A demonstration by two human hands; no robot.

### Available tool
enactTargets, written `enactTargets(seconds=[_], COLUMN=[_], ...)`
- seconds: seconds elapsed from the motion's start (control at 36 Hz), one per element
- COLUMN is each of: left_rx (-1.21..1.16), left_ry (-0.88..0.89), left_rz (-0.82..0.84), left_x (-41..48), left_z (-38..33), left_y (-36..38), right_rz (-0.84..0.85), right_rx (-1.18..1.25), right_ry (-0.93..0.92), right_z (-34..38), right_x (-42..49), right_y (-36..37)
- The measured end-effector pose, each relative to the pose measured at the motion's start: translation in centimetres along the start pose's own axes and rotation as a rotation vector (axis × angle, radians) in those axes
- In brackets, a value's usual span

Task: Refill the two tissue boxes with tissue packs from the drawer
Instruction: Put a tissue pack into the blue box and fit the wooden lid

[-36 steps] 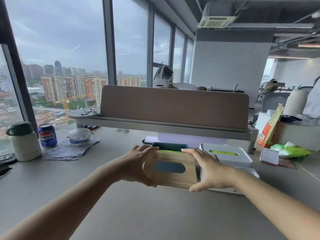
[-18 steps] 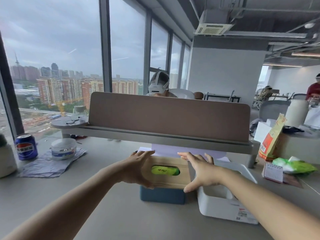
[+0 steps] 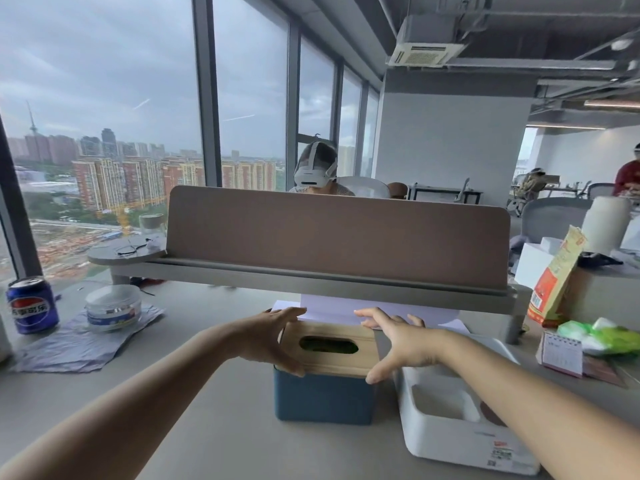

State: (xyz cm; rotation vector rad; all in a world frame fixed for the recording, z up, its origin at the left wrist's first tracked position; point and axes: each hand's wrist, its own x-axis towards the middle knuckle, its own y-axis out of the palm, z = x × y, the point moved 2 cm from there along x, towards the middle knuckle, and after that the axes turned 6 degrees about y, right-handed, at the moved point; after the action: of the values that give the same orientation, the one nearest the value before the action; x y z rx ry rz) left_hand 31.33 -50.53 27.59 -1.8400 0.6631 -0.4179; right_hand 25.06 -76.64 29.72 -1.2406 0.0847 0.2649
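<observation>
Matt wood over smooth plastic

Pale matt wooden lid point(image 3: 329, 344) tops a smooth blue plastic tissue box point(image 3: 323, 396); beside that box, a glossy white plastic box point(image 3: 450, 434).

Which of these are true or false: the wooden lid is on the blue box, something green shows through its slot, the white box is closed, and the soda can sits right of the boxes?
1. The wooden lid sits on the blue tissue box, with the left hand and right hand at its sides. True.
2. Something green shows through the lid's slot. True.
3. The white tissue box is closed. False: its top is open.
4. The soda can stands right of the boxes. False: it is far left, near the window.
</observation>
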Motion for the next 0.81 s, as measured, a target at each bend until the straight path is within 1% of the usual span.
enactTargets(seconds=[0.14, 0.25, 0.44, 0.64, 0.81], left_rx=[-0.022, -0.093, -0.133, -0.185, -0.190], left_ry=[0.004, 0.000, -0.001, -0.025, -0.026], left_rz=[0.012, 0.026, 0.015, 0.042, 0.040], left_x=[0.2, 0.2, 0.2, 0.0, 0.0], left_z=[0.5, 0.5, 0.4, 0.6, 0.4], left_y=[0.0, 0.0, 0.0, -0.1, -0.1], right_rz=[0.024, 0.025, 0.042, 0.087, 0.041], right_rx=[0.005, 0.008, 0.028, 0.103, 0.011], right_ry=[0.003, 0.013, -0.001, -0.006, -0.005], right_z=[0.1, -0.3, -0.3, -0.4, -0.7], right_x=[0.3, 1.0, 1.3, 1.5, 1.4], right_y=[-0.3, -0.1, 0.0, 0.2, -0.1])
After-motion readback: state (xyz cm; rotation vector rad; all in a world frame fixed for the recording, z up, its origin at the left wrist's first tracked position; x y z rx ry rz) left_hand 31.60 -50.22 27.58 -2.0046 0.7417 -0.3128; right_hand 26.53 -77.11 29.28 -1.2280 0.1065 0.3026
